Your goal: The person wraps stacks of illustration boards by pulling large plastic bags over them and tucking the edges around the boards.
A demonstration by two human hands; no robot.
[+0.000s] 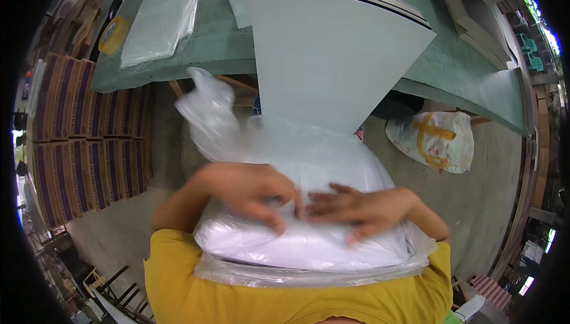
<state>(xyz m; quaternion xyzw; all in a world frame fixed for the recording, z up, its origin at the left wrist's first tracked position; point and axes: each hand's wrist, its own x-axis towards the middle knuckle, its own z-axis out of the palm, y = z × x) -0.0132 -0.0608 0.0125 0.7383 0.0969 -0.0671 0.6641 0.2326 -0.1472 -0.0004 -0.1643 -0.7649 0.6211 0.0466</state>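
— Where is the board?

— The white board [332, 57] sits at the frame's centre, its long axis running from my chest up onto the green desk [225, 39], its near end inside the clear plastic bag [297, 164].

— And your grip?

— Both hands lie flat and open on the bag, holding nothing: left hand [252, 190], right hand [356, 205], fingertips nearly meeting, equally near.

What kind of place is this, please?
Probably a small packing workshop or warehouse, partly open to the outside. Both hands, left hand and right hand, press on a white board stack going into a clear plastic bag. Stacked cartons and a green worktable stand nearby.
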